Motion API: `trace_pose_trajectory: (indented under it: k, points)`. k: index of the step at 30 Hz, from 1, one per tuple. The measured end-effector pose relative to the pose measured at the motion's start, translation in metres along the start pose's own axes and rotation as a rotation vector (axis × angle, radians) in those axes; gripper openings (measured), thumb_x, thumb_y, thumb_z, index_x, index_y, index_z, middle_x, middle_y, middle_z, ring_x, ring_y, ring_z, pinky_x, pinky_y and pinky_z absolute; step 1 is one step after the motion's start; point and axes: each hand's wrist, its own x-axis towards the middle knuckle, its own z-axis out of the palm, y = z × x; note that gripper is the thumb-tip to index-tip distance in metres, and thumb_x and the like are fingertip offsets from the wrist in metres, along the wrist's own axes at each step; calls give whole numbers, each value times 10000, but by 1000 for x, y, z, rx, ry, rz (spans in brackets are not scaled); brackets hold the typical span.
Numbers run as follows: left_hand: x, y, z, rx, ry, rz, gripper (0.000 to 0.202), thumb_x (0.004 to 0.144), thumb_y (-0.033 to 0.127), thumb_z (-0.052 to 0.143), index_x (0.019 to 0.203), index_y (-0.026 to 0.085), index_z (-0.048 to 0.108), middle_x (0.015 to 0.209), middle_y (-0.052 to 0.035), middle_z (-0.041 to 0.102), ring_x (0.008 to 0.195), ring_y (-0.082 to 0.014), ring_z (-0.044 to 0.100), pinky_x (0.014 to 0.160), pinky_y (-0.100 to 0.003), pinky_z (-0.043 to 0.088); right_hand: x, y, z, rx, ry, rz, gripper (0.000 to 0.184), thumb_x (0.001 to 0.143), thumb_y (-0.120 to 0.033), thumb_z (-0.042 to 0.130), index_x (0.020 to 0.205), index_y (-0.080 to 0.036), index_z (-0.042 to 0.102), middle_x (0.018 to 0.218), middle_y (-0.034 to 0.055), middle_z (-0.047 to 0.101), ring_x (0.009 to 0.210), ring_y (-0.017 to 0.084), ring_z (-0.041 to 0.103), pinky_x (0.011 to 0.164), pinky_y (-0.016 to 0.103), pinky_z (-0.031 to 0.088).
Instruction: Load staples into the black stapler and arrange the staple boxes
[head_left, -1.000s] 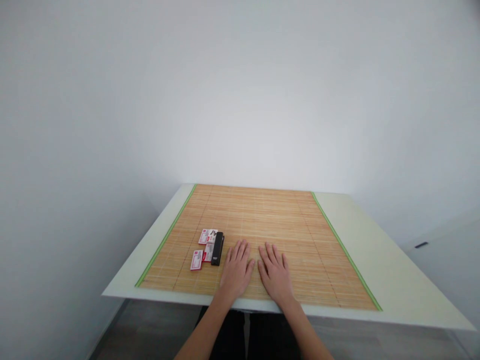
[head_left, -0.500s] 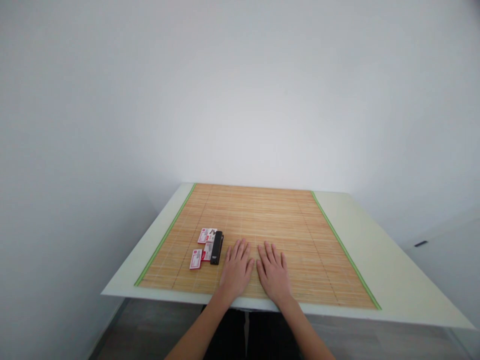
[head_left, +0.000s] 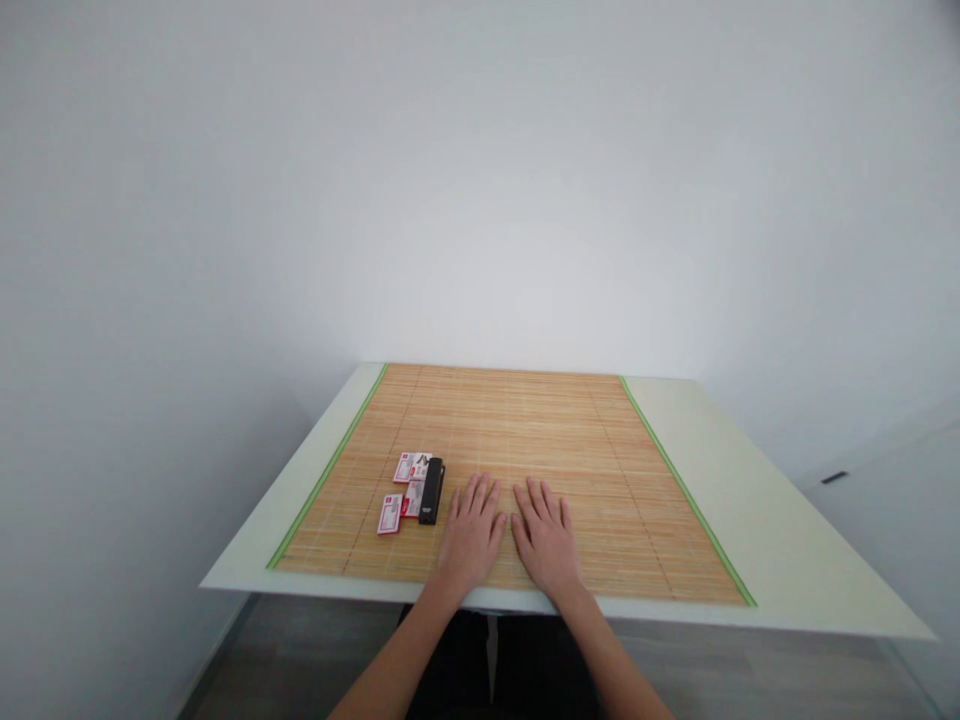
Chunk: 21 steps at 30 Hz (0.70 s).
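Observation:
My left hand and my right hand lie flat and open, side by side, on a bamboo mat near the table's front edge. Neither holds anything. Just left of my left hand lies a black stapler, not touched. Beside the stapler are three small red-and-white boxes: one at its far end, one nearer the front and one partly tucked against the stapler.
The mat has green edge strips and covers most of a pale table set in a corner of white walls. The table's front edge runs just under my wrists. A pale cabinet stands at the right.
Both hands stay flat on the mat. The whole scene has shifted slightly up and left in the picture, so my head moved a little; nothing on the mat was moved.

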Motion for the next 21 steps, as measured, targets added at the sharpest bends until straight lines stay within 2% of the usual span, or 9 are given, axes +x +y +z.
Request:
trace_pose_trajectory:
  k: [21]
  points:
    - [0, -1, -2, -15, 2, 3, 547, 1066, 398, 370, 1602, 293, 340, 1677, -39, 333, 1580, -264, 207, 1270, -567, 234, 1, 2, 1, 17, 2, 0, 553, 1059, -431, 342, 1607, -354, 342, 1713, -21, 213, 1593, 225, 136, 1271, 504, 71]
